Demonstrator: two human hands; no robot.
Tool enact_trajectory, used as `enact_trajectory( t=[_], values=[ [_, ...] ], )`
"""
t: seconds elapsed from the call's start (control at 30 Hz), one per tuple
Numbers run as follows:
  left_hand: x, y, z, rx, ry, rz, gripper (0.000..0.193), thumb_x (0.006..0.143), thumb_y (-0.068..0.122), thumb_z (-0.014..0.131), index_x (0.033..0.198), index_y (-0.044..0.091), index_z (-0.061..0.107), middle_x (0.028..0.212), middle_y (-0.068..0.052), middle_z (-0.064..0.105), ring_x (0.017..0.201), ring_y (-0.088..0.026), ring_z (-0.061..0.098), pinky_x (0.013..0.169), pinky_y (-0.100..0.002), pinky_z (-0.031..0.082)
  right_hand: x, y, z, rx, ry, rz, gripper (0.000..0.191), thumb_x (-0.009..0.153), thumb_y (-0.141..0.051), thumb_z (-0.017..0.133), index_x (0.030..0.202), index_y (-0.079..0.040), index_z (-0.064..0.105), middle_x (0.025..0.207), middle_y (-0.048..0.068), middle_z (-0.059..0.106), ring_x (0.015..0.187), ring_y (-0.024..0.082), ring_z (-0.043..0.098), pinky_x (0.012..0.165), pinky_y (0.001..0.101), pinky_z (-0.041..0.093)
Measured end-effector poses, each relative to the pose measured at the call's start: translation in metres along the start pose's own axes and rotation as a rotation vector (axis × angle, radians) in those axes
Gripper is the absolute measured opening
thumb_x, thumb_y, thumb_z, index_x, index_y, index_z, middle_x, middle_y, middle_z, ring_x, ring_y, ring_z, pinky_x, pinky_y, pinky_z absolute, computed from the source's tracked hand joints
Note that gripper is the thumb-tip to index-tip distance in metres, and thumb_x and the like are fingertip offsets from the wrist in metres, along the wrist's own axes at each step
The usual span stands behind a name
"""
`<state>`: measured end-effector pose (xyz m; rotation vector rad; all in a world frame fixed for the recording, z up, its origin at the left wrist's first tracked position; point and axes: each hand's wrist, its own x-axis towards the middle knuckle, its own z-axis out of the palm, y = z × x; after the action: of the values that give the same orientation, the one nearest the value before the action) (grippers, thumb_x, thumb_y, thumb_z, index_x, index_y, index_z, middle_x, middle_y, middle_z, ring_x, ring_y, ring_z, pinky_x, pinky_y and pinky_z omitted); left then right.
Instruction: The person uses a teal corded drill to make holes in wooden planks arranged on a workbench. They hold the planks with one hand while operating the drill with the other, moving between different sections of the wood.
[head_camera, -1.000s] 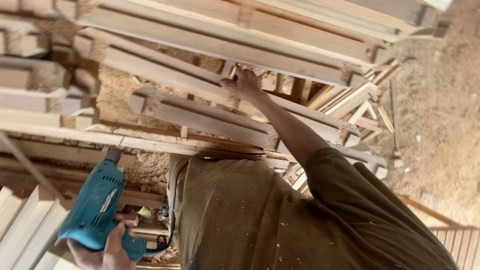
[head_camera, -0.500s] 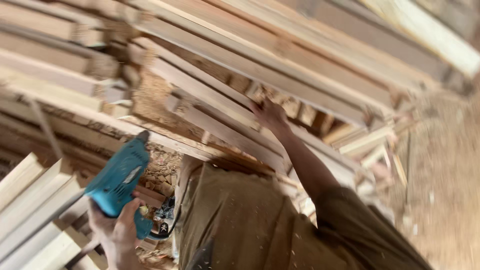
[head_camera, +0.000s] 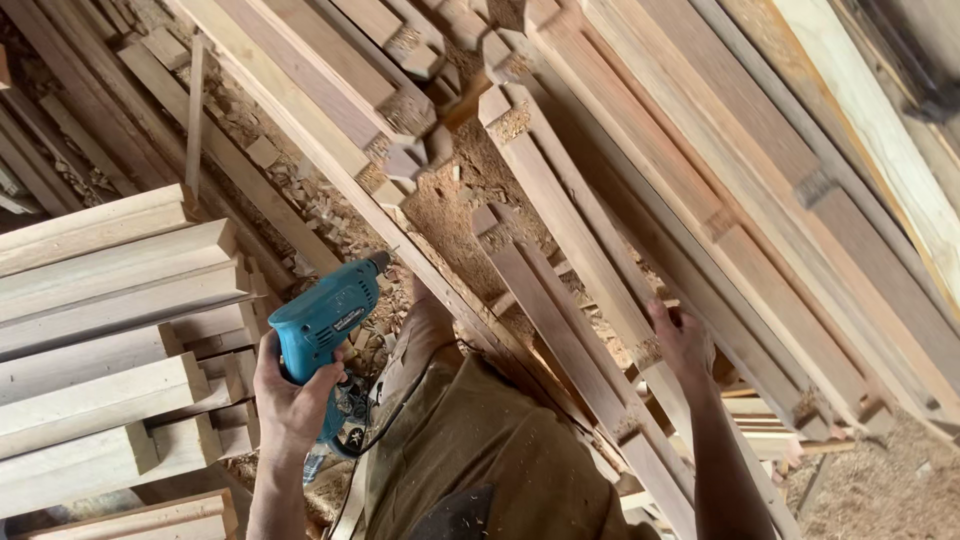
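Head view: stacked pale timber blocks (head_camera: 110, 340) with squared ends fill the space beside the left hand (head_camera: 290, 400), whose fingers are wrapped tight around the grip of a teal electric drill (head_camera: 325, 325); the drill's chuck points up and away from the fingers toward a long plank (head_camera: 330, 150) lying just beyond its tip. Sawdust and wood chips (head_camera: 460, 200) are heaped between the boards ahead of both hands. A dark cord (head_camera: 385, 425) trails from the drill's base, below the fingers, across the person's olive shirt (head_camera: 480, 460). The right hand (head_camera: 683, 340) is stretched forward with the forearm extended, its fingers curled over the edge of a notched rail (head_camera: 560, 300) that runs diagonally among many similar long rails (head_camera: 740, 200). The left wrist is bent upward, the arm rising from the bottom edge of the picture.
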<state>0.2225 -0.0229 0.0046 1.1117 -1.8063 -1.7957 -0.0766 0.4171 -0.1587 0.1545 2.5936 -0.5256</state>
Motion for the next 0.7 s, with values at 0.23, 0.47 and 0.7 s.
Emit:
enact_trajectory(
  t=[0.23,0.47,0.7],
  values=[
    [0.062,-0.011,-0.043,0.059,0.069,-0.102,0.057,0.076,0.001,0.067,0.129,-0.004,0.049,0.094,-0.012,0.069,0.073,-0.017,0.068,0.062,-0.030,0.060,0.029,-0.168,-0.009,0.153,-0.064,-0.064,0.081,0.098,-0.072,0.055,0.088,0.007,0.067,0.066,0.008,0.051,0.062,0.020,0.050,0.056,0.0413,0.038],
    [0.150,-0.018,-0.103,0.082,0.130,-0.251,0.060,0.072,0.005,0.069,0.129,-0.002,0.051,0.088,-0.012,0.071,0.066,-0.018,0.070,0.057,-0.030,0.059,0.128,-0.426,0.026,0.306,-0.130,-0.221,0.065,0.098,-0.069,0.052,0.091,-0.005,0.056,0.058,-0.001,0.045,0.045,0.015,0.040,0.041,0.0386,0.035],
    [0.238,-0.038,-0.171,0.064,0.296,-0.416,0.061,0.071,0.000,0.069,0.129,-0.002,0.051,0.086,-0.013,0.074,0.068,-0.019,0.070,0.057,-0.030,0.057,0.215,-0.706,0.076,0.100,-0.233,-0.061,0.096,0.091,-0.081,0.039,0.145,-0.003,0.049,0.115,0.023,0.067,0.074,0.024,0.048,0.083,0.0454,0.061]
  ],
)
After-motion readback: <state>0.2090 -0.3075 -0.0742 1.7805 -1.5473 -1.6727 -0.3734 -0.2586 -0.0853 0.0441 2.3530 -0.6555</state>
